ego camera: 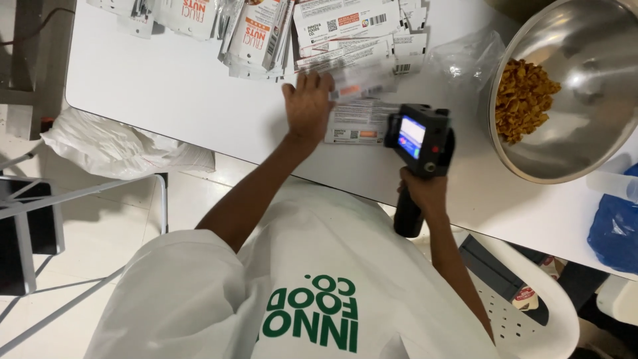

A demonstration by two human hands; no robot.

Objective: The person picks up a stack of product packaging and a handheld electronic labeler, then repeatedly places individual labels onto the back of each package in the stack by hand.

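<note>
At frame centre, the left hand [307, 106] lies flat, fingers spread, on a pouch [355, 123] on the worktop [179, 93], its long axis pointing right toward the printer [420, 143] clenched in the right hand [425, 193].

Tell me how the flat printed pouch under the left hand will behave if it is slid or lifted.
The pouch looks thin and flat, so it is probably light and would flex if lifted by one edge. Its glossy face on the smooth white table suggests easy sliding; it appears blurred beside the left hand. Lying across other pouches, it may drag them along.
</note>
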